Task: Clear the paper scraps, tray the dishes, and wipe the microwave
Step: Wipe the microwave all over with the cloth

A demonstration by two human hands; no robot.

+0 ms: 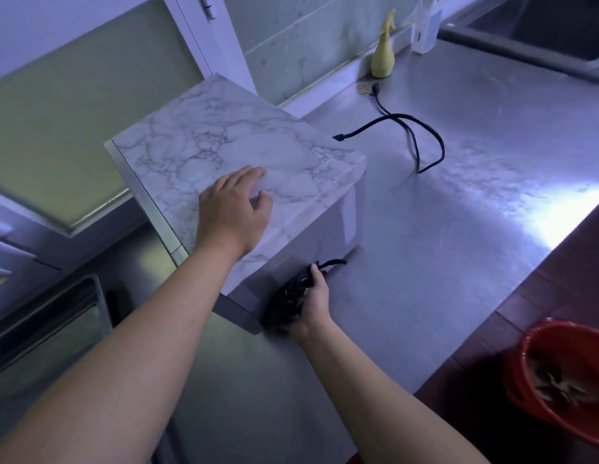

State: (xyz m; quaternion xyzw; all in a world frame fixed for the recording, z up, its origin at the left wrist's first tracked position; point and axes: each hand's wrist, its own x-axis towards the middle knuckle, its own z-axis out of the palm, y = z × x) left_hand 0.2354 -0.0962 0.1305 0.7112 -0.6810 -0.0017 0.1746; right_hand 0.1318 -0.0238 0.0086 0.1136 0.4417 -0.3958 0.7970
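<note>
1 microwave (pixel 224 145), marble-pattern top, sits at the left end of the steel counter (pixel 475 195), turned at an angle to the wall; its near corner hangs past the counter's front edge.

2 hands in view, both on the microwave. Left hand (pixel 236 209) lies palm-down on the top near the front-right edge, fingers straight & relaxed, gripping nothing. Right hand (pixel 314 301) is low against the microwave's plain side, fingers curled round 1 dark bundle (pixel 288 296), thumb on top; can't tell if the bundle is cloth or coiled cord; a short black tail sticks out of it toward the counter.

1 loose black cable (pixel 425 135) loops on the counter behind the microwave; one end lies near the microwave's back corner, the other runs up toward the wall.

2 bottles at the back by the wall: 1 yellow spray bottle (pixel 382 58) upright, and 1 pale see-through bottle (pixel 427 31) further right, partly cut off at the frame top; the two stand apart. 1 small round thing lies just in front of the yellow one; too small to make out.

1 sink (pixel 542 28) at top right, only its near corner visible.

1 red bucket (pixel 529 339) on the floor at lower right, below the counter edge, w/ brownish bits (pixel 555 385) inside; material unclear.

1 cabinet door (pixel 73 112) w/ a frosted panel stands open at left, above the microwave's far side.
</note>
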